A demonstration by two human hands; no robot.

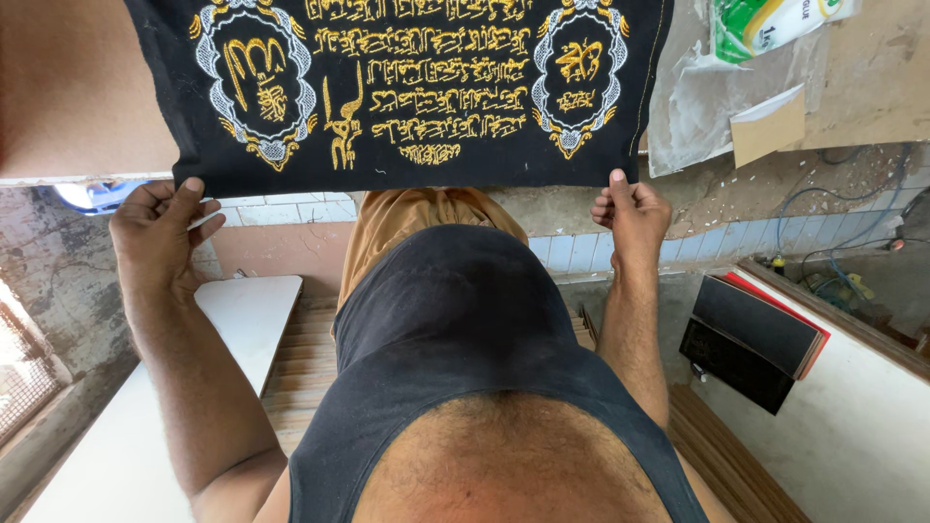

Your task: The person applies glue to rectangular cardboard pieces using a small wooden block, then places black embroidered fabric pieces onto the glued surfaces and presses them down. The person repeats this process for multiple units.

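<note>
1. Left hand (160, 228): fingers clamped on the near left corner of the black embroidered cloth (397, 87).
2. Right hand (632, 218): fingertips pinched on its near right corner.
3. Cloth: spread flat on the worktable (77, 97), gold-and-white stitching up.

A black cloth (407, 92) fills the upper middle of the frame, spread flat and taut. It carries gold embroidered script in rows at its centre, with an oval medallion outlined in white and gold stitching on either side. Its lower edge runs straight across, pinched at both bottom corners.
</note>
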